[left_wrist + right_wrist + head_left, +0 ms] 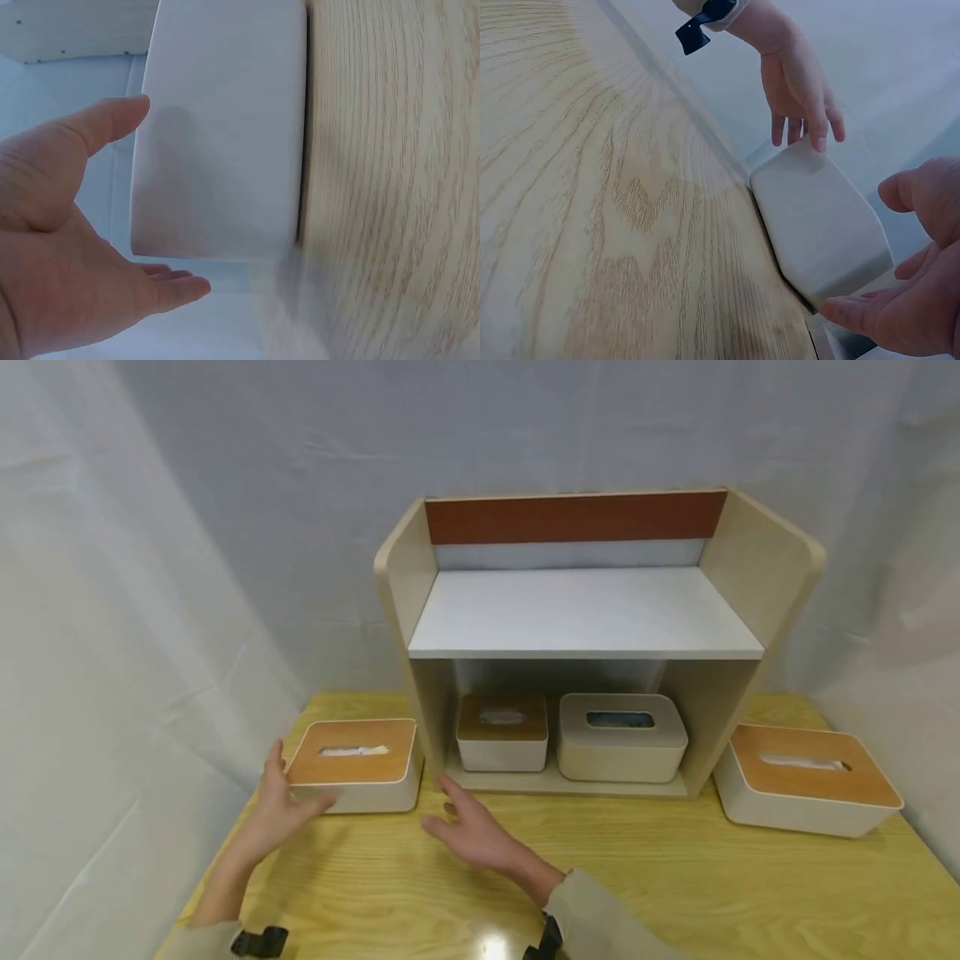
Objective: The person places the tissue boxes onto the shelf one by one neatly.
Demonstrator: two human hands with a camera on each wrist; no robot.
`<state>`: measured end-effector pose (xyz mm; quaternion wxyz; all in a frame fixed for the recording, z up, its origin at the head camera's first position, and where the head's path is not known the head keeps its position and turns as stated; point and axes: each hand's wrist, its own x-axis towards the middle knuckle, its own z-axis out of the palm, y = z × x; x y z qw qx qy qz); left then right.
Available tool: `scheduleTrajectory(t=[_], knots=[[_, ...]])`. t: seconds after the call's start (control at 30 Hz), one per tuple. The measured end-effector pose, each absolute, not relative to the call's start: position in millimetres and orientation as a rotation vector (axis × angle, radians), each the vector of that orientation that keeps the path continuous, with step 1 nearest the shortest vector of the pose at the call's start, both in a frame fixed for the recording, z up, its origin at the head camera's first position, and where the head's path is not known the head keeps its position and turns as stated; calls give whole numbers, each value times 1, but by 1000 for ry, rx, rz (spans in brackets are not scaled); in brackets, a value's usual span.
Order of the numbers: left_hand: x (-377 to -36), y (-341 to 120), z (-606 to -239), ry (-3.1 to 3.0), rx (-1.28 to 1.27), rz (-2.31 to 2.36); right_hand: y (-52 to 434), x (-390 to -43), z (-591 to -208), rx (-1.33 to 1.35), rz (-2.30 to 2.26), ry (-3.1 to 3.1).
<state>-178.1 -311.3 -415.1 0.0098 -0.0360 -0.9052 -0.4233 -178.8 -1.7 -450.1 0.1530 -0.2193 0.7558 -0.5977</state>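
A white tissue box with a wooden lid point(352, 764) sits on the yellow table left of the shelf unit point(585, 635). My left hand point(288, 793) is open at the box's left front corner, and its fingertips touch the left end of the white tissue box point(817, 217) in the right wrist view. In the left wrist view, the left hand point(67, 240) spreads beside the box wall point(217, 135). My right hand point(461, 822) hovers open over the table near the box's right front corner. The right hand point(922, 292) holds nothing, with relaxed fingers close to that end.
The shelf's lower compartment holds a small wooden-lidded box point(501, 732) and a beige box point(621, 737). Its top shelf is bare. Another wooden-lidded tissue box point(810, 777) lies right of the shelf. White cloth hangs behind and to the left. The table edge point(217, 868) runs close to my left arm.
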Motion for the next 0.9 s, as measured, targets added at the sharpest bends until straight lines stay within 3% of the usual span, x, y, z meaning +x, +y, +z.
scheduleTrajectory(t=[0.9], knots=[[-202, -338, -421, -2958, -106, -1519, -35, -190, -459, -467, -1902, 2161]])
